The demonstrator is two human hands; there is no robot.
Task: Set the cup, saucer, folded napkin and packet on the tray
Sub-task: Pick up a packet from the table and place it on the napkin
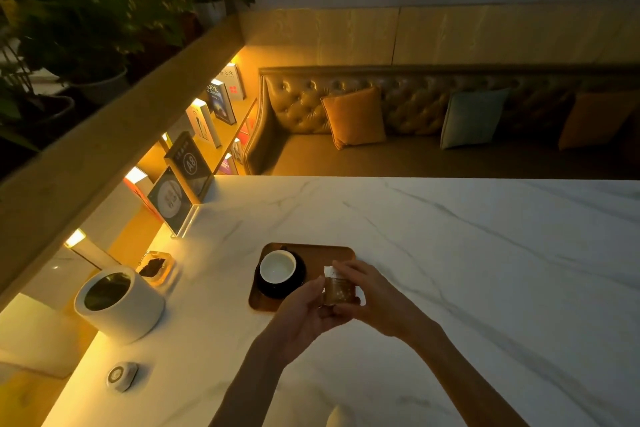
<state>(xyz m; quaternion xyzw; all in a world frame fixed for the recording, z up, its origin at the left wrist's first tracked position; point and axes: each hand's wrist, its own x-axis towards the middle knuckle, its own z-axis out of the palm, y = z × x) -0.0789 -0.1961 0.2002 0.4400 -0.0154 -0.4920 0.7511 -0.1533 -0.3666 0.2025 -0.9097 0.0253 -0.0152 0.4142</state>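
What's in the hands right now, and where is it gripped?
Both hands hold the packet over the tray: left hand at its left edge, right hand at its right side.

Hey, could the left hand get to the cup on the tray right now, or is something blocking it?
Probably yes for the path: the cup sits open on its saucer just beyond the left hand, with nothing between them. But that hand is helping the right hand hold the packet, so it would have to let go first.
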